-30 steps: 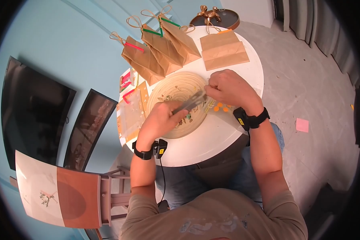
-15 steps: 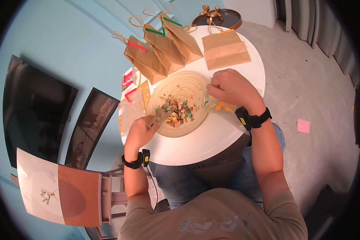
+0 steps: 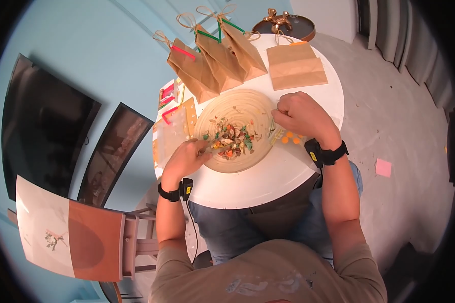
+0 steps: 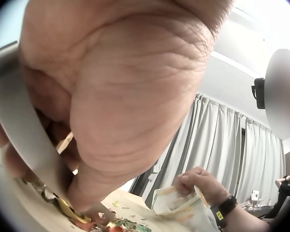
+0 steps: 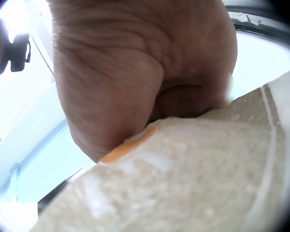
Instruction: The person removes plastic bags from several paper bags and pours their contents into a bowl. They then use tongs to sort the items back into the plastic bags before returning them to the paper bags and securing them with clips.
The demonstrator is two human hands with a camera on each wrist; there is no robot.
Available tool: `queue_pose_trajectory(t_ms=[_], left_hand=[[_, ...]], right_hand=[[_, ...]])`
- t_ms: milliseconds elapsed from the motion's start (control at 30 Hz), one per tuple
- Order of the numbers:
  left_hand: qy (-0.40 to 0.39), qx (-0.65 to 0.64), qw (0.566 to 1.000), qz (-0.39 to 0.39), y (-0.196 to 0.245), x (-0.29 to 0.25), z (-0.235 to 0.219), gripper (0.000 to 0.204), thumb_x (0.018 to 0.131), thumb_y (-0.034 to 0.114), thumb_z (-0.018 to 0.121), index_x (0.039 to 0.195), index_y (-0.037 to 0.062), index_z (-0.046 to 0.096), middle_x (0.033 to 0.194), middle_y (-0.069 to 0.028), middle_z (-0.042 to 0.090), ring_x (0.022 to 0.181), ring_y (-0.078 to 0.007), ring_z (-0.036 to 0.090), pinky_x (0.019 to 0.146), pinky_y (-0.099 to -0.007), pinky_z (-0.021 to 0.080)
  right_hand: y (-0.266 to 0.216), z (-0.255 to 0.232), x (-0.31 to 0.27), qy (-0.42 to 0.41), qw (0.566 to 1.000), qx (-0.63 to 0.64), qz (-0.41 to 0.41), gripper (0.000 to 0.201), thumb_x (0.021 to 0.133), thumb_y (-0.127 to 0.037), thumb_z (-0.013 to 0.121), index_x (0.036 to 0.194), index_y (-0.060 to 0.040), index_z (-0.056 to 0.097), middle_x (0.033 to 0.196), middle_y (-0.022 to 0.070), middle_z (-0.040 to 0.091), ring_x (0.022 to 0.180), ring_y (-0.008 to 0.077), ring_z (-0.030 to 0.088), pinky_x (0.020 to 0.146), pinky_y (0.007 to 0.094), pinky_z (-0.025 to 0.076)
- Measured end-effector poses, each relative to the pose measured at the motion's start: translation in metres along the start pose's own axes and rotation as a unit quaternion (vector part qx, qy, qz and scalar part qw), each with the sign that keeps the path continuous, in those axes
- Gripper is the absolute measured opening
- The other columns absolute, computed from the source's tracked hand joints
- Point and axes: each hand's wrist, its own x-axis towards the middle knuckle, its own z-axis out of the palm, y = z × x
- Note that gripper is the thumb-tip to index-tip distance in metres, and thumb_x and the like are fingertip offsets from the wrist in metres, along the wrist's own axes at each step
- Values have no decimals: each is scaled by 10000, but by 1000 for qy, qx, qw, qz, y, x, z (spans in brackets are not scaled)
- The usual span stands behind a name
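In the head view, a round, pale ringed plate [image 3: 245, 101] on the white table bears a heap of dried petals and leaves [image 3: 232, 136], green, orange and brown. My left hand [image 3: 188, 156] holds metal tongs [image 4: 24, 121] low over the heap's left side, their tips among the pieces. Its thumb and fingers lie along the silver arms in the left wrist view. At the plate's right edge my right hand [image 3: 306, 117] pinches the top of a translucent bag [image 3: 288, 140] with orange prints. The bag's mouth stands partly spread in the left wrist view.
Behind the plate stand several brown paper bags [image 3: 194, 70] with coloured clips. Another paper bag [image 3: 296, 65] lies flat at the back right. A filmy bag [image 3: 172, 134] with a red clip lies left of the plate. A framed picture [image 3: 71, 237] is at the left.
My left hand has drawn the tongs away from the bag's mouth, back left and down to the heap. The right hand keeps hold of the bag. The head view has shifted slightly.
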Motion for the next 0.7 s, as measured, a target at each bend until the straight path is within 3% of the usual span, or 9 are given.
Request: queue_pose_trajectory(t_ms=[200, 700], left_hand=[[15, -6, 999, 31, -3, -2, 3, 227, 980, 168, 797, 1052, -46, 775, 939, -298, 725, 894, -494, 714, 780, -512, 555], [56, -22, 998, 4, 11, -14, -10, 249, 992, 145, 807, 1160, -40, 807, 1014, -306, 751, 913, -498, 728, 791, -506, 560]], right_hand=[[1, 3, 2, -2, 1000, -8, -5, 357, 949, -216, 680, 759, 86, 681, 784, 269, 655, 763, 454, 654, 753, 543, 526], [4, 8, 1, 18, 999, 6, -32, 349, 956, -203, 712, 756, 80, 667, 762, 244, 656, 724, 449, 632, 705, 535, 512]])
